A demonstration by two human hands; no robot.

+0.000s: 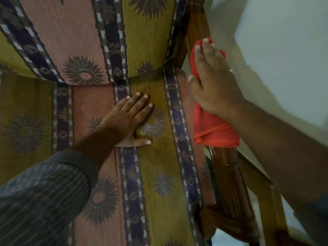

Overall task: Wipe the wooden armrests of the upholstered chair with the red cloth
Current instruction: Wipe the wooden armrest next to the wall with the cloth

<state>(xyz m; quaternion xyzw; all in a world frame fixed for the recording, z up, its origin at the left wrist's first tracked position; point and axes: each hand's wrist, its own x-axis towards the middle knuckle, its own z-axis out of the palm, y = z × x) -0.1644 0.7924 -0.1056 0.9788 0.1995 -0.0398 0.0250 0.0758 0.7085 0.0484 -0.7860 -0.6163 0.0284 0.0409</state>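
R hand [215,86] on red cloth [213,128], fingers flat w/ thumb tucked under, pressing cloth onto R armrest [229,176]. L hand [132,119] flat on seat [159,166], fingers slightly apart, holding nothing.

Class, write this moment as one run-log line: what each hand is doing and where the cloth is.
left hand: flat on seat cushion | right hand: pressing red cloth on right armrest | stage: wiping
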